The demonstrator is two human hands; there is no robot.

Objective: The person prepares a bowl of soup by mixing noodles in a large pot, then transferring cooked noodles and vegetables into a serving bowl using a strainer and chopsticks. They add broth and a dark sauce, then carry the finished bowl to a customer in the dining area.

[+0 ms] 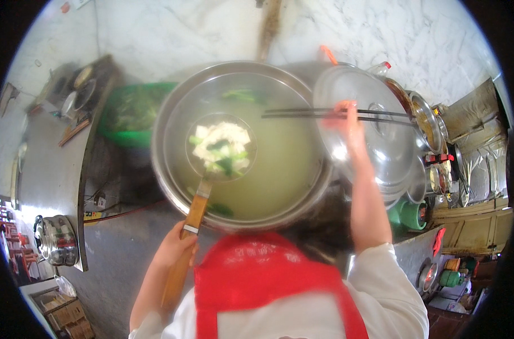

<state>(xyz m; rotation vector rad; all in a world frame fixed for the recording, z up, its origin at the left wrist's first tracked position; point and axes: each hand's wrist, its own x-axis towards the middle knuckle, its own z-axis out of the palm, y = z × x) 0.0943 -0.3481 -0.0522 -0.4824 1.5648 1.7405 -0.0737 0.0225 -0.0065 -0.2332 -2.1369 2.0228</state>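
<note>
My left hand grips the wooden handle of a strainer ladle. Its round head lies in a large steel pot of cloudy, greenish broth. Pale chunks of food and green leaves rest in that head; what the chunks are, I cannot tell. More greens float near the pot's far and near sides. To the right, my right hand, slightly blurred, holds a pair of long dark chopsticks sideways, their tips over the broth. Beneath this hand a large steel lid leans beside the pot.
A green basket of leafy greens stands left of the pot, near a metal counter. Steel bowls and bottles line the right side, above a green gas cylinder. A marble-patterned wall rises behind the pot.
</note>
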